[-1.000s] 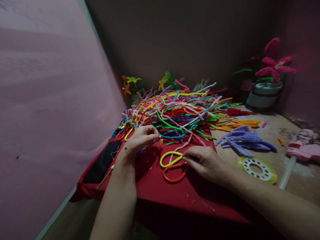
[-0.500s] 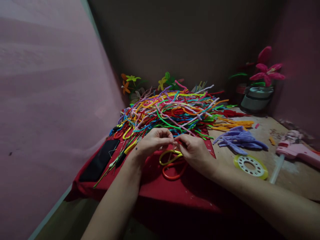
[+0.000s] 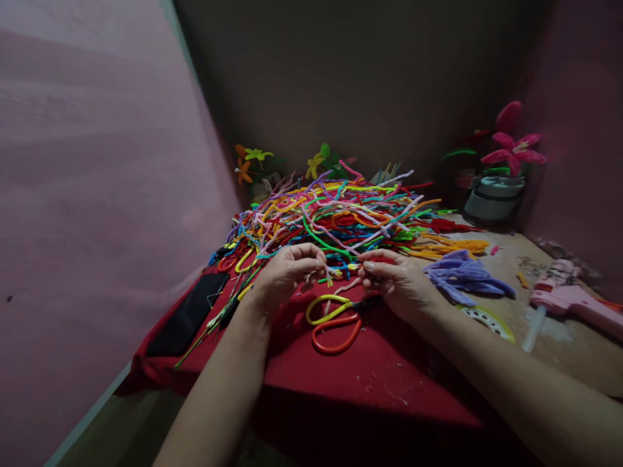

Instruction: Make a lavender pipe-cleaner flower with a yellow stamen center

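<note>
My left hand (image 3: 293, 271) is closed in a pinch on a small bunch of pale, yellow-tipped strands (image 3: 333, 275), whose ends poke out to the right. Across a narrow gap, my right hand (image 3: 395, 275) has thumb and fingertips pressed together; a tiny pale tip shows at them, too small to name. Below the hands, scissors with one yellow and one red handle loop (image 3: 337, 350) lie on the red cloth (image 3: 311, 376). The right hand partly covers their dark blades. Just beyond both hands rises a heap of many-coloured pipe cleaners (image 3: 335, 214).
A black phone (image 3: 187, 314) and thin green stems (image 3: 204, 340) lie at left. On the right are purple pipe cleaners (image 3: 470, 275), a tape roll (image 3: 489, 321) and a pink glue gun (image 3: 567, 288). A pink flower (image 3: 513, 154) stands in a grey pot (image 3: 494, 198).
My hands, close together before, have drawn apart sideways. The yellow-tipped strands now show at my left fingertips, and more of the scissors is visible. The view has shifted slightly.
</note>
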Demonstrator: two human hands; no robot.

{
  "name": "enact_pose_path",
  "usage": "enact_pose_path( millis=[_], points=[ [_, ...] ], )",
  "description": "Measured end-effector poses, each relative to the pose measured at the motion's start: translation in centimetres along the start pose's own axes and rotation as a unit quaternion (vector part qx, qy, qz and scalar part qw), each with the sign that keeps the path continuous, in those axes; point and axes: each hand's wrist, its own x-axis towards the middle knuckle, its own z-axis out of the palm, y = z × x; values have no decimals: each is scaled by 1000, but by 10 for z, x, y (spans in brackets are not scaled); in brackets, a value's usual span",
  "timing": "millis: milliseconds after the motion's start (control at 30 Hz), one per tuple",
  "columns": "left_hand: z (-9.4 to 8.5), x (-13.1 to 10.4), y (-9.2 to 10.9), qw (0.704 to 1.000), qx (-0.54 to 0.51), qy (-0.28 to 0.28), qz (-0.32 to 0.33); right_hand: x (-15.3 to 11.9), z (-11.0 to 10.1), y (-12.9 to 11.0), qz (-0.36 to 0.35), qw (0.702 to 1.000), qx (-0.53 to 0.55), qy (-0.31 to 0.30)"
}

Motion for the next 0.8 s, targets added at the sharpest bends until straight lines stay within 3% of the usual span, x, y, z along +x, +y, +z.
enact_pose_path(
  millis=[233, 533, 800],
  points=[
    [-3, 1, -2, 998, 64, 8, 7, -1, -1, -3, 2, 1000, 13, -15],
    [-2, -4, 0, 985, 164, 46, -33, 1, -1, 1, 6, 999, 34, 1],
    [-23, -17, -7, 949, 282, 113, -80, 2, -4, 2, 39, 995, 88, -39]
  ],
)
